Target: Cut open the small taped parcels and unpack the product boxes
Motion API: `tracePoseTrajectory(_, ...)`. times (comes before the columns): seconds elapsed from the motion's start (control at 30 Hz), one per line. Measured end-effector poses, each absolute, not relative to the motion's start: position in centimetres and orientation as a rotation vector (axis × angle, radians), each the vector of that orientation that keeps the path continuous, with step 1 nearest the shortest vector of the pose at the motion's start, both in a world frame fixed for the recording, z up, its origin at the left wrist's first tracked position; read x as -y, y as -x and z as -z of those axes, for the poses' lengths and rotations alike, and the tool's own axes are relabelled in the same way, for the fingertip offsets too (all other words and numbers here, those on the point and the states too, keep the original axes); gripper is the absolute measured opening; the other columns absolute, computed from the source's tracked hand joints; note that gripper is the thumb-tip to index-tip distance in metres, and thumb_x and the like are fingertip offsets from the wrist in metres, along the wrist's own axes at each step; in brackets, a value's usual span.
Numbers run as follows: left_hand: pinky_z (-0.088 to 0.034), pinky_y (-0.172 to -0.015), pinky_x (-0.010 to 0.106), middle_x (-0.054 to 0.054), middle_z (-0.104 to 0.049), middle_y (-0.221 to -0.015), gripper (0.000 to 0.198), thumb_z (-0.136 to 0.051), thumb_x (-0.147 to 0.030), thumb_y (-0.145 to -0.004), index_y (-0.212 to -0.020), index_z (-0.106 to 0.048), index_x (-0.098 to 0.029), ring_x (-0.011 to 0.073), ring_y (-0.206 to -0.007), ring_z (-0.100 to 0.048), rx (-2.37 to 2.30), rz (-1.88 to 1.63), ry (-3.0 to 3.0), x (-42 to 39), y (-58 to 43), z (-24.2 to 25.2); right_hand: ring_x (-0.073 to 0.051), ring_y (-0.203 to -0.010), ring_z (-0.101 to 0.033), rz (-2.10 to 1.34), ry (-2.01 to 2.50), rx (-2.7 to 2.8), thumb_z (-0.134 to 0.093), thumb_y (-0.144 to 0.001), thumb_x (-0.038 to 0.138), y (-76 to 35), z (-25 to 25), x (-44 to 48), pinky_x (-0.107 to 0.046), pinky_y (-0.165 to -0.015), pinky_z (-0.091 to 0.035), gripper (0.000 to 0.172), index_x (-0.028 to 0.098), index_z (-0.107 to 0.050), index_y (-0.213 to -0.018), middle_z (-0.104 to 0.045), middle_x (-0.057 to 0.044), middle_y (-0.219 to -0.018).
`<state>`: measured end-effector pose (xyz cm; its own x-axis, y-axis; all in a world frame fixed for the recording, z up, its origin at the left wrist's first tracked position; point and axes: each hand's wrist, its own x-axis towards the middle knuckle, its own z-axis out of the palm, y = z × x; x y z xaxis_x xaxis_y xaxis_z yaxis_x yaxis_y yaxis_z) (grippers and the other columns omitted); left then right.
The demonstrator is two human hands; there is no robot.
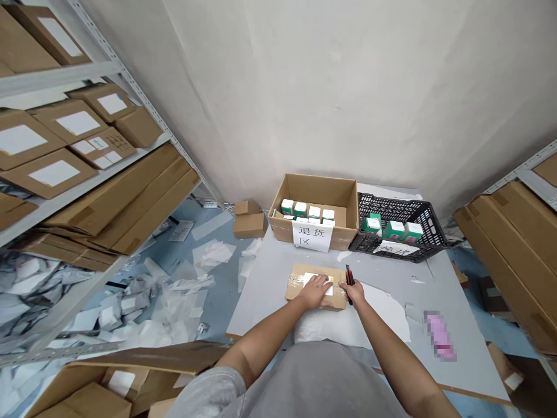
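Left hand (315,292) part-hides parcel (296,288) label (308,278); pink thing (439,335) blurred.

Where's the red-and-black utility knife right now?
Head view, centre: red-and-black utility knife in the right hand, at the right edge of the taped brown cardboard parcel.

Left hand (314,290) flat on taped cardboard parcel (314,285) lying on grey table (435,273), right hand (354,291) gripping red-black box cutter (348,277) at parcel's right edge; open carton (317,210) and black crate (398,226) of small boxes behind.
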<state>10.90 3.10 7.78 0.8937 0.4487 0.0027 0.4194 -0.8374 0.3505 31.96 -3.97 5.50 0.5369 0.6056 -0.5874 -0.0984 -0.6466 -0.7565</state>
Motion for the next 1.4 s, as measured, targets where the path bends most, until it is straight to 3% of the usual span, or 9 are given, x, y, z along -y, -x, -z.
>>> tracePoseTrajectory(0.13,-0.043,-0.105,0.045,0.015,-0.062,-0.131,0.081,-0.082,-0.073,-0.078,-0.136,-0.06,-0.02,0.0352,-0.123,-0.055,-0.684,-0.1,-2.64,-2.2,-13.2,-8.3,-0.013,-0.036,-0.049,-1.2,1.919,0.442,-0.091,-0.069,0.046,-32.2,-5.5,4.4,-0.024,-0.034,-0.039,0.047,0.025,-0.055,-0.092,-0.052,0.011,-0.047)
tracePoseTrajectory(0.43,-0.04,-0.103,0.045,0.014,-0.064,-0.125,0.052,-0.081,-0.059,-0.084,-0.116,-0.07,-0.019,0.0357,-0.126,-0.053,-0.886,0.048,-2.482,-2.1,-16.1,-8.0,-0.013,-0.036,-0.046,-1.136,1.943,0.433,-0.088,-0.069,0.044,-31.6,-6.3,4.0,-0.024,-0.035,-0.035,0.045,0.026,-0.052,-0.087,-0.05,0.011,-0.047)
tracePoseTrajectory(0.67,-0.039,-0.1,0.043,0.009,-0.066,-0.121,0.036,-0.076,-0.052,-0.091,-0.114,-0.071,-0.024,0.0321,-0.124,-0.055,-0.869,-0.006,-2.371,-2.6,-15.8,-7.5,-0.014,-0.036,-0.05,-1.188,1.805,0.53,-0.063,-0.08,0.076,-32.8,-7.7,8.2,-0.023,-0.036,-0.038,0.057,0.026,-0.054,-0.107,-0.053,0.012,-0.05)
tracePoseTrajectory(0.77,-0.039,-0.099,0.042,0.007,-0.068,-0.12,0.032,-0.077,-0.048,-0.091,-0.112,-0.071,-0.026,0.0307,-0.123,-0.056,-0.873,-0.028,-2.333,-2.5,-15.8,-7.8,-0.014,-0.035,-0.05,-1.276,1.768,0.659,-0.056,-0.081,0.08,-32.7,-8.2,11.8,-0.022,-0.036,-0.037,0.062,0.026,-0.056,-0.111,-0.055,0.011,-0.051)
tracePoseTrajectory(1.17,-0.036,-0.101,0.04,0.003,-0.073,-0.11,0.019,-0.083,-0.036,-0.085,-0.098,-0.074,-0.025,0.0273,-0.119,-0.06,-0.946,-0.116,-2.167,-2.6,-16.1,-8.3,-0.016,-0.033,-0.044,-1.3,1.898,0.661,-0.05,-0.081,0.079,-30.2,-9.1,15.1,-0.025,-0.036,-0.029,0.068,0.024,-0.061,-0.118,-0.049,0.01,-0.044)
tracePoseTrajectory(1.4,-0.035,-0.1,0.039,0.003,-0.074,-0.11,0.018,-0.081,-0.036,-0.085,-0.098,-0.074,-0.026,0.0266,-0.117,-0.061,-0.935,-0.107,-2.152,-2.6,-16.2,-8.4,-0.016,-0.034,-0.044,-1.325,1.922,0.611,-0.049,-0.088,0.068,-29.5,-9.6,14.3,-0.023,-0.036,-0.03,0.048,0.025,-0.056,-0.11,-0.048,0.01,-0.043)
